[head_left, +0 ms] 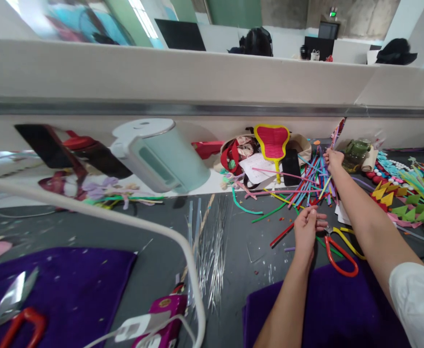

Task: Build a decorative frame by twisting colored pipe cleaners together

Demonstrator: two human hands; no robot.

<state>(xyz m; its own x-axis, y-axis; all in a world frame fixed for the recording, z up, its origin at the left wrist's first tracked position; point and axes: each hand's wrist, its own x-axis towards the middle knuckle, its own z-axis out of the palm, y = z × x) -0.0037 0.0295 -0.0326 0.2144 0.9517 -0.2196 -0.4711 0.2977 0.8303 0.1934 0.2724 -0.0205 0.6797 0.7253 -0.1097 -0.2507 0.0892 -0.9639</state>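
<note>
My right hand [333,160] reaches to a heap of colored pipe cleaners [308,181], its fingers closed around some stems at the heap's upper right. Pink and purple stems stick up just above that hand. Lower and nearer to me, my left hand [307,229] is held palm up with its fingers apart, and I see nothing in it. Scissors [342,256] with one red and one yellow handle lie beside the left hand, partly on a folded purple cloth [328,304]. A short red pipe cleaner [282,235] lies left of this hand.
A light-green kettle [176,157] stands at the back, left of a bag holding a red-and-yellow fan [273,142]. Thin silver strands [215,256] cover mid-table. A white cable [154,220] arcs across the left. More scissors [20,309] lie on another purple cloth [89,275]. Colorful crafts [396,198] crowd the right.
</note>
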